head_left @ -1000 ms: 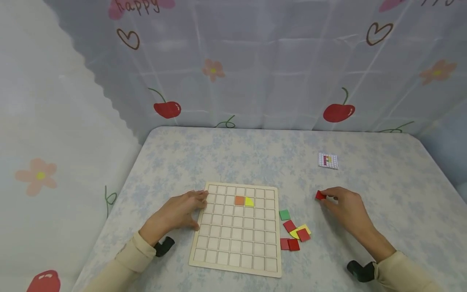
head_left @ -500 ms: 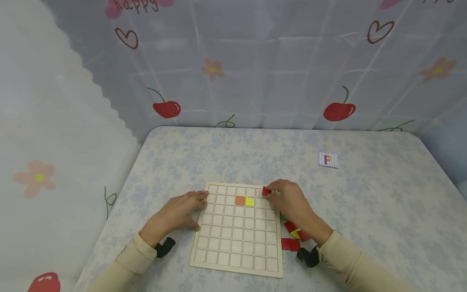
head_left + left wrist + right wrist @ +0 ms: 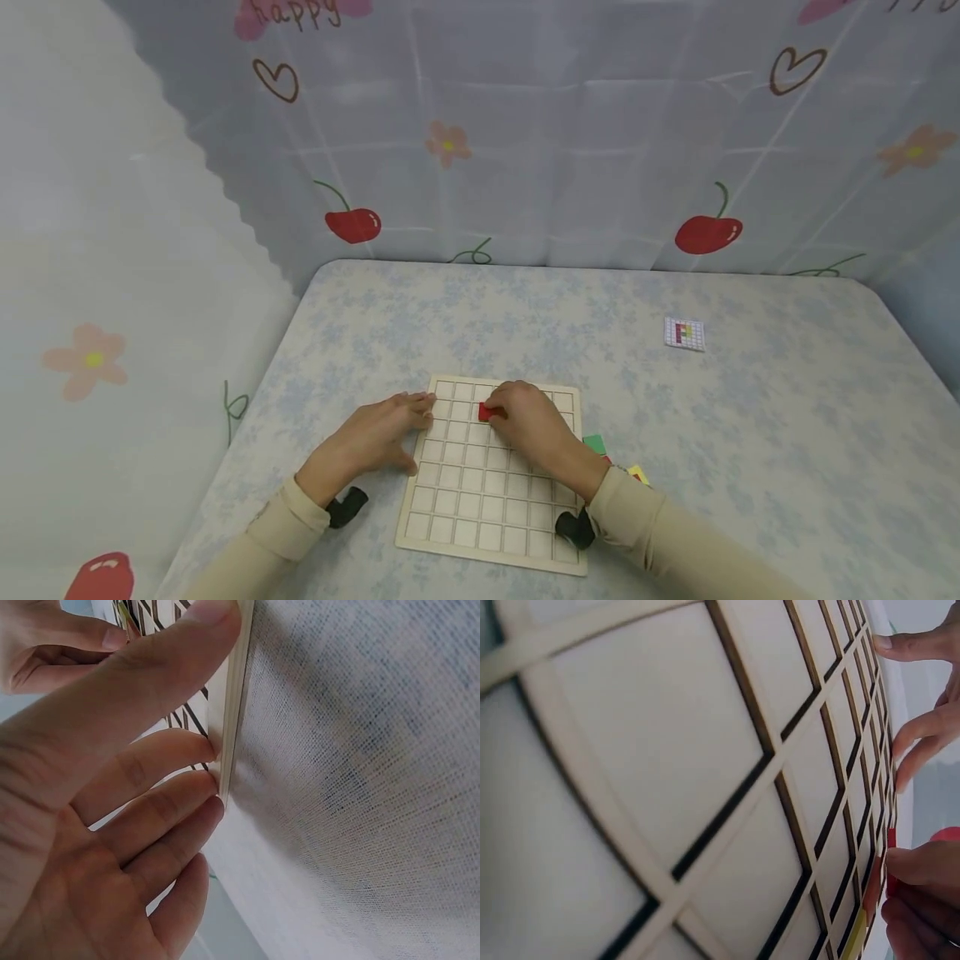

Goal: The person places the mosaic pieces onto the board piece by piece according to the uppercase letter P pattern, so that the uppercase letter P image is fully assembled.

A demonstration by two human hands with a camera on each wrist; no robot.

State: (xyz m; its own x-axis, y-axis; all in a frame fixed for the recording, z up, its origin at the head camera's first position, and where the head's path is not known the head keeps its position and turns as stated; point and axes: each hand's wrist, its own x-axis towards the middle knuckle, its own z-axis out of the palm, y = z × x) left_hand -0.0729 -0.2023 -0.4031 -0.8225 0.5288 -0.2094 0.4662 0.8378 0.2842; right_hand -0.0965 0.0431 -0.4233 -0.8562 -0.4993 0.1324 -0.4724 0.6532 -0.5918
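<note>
A wooden grid board (image 3: 487, 529) lies on the table. My left hand (image 3: 367, 437) rests at its left edge, with thumb and fingertips touching the rim (image 3: 234, 690). Above the board's second row from the top, my right hand (image 3: 536, 425) pinches a red square tile (image 3: 486, 412) between thumb and fingers. The right wrist view shows this red tile (image 3: 891, 859) held beside an orange tile (image 3: 873, 885) and a yellow tile (image 3: 853, 937) on the grid. In the head view the right hand hides those two.
Right of the board lie loose tiles, among them a green one (image 3: 595, 443) and a yellow one (image 3: 637, 473); the right forearm covers others. A small card (image 3: 684, 333) with a coloured grid pattern lies farther back on the table (image 3: 765, 392). A printed curtain (image 3: 547, 142) stands behind.
My right hand has moved left with the red tile, from the table right of the board to above the grid's second row. The left hand stays at the board's edge.
</note>
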